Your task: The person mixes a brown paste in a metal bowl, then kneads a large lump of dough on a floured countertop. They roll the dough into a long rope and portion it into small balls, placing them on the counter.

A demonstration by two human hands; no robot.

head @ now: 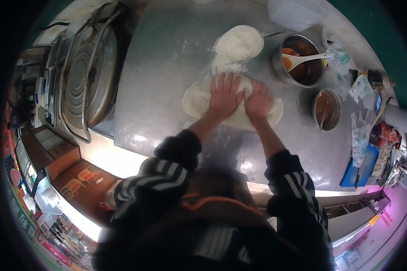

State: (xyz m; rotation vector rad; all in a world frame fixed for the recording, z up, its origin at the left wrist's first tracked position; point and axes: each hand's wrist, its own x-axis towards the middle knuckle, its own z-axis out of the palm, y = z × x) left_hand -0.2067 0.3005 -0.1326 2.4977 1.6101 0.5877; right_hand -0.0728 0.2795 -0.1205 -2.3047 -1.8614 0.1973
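Note:
A large mass of pale dough lies on the metal worktop before me. My left hand presses flat on the dough's upper middle, fingers spread and pointing away from me. Beside it, my right hand bears down on the dough's right part, its fingers also extended. The two thumbs almost meet. Neither hand is closed around anything. Just beyond the dough, a scoop lies with a heap of white flour in it. Loose flour trails from the heap to the dough's far edge.
To the right stand a steel pot with a white ladle in reddish-brown liquid, and a smaller container of brown sauce with a utensil. Plastic bags and a blue board lie farther right. A large round metal lid stands left.

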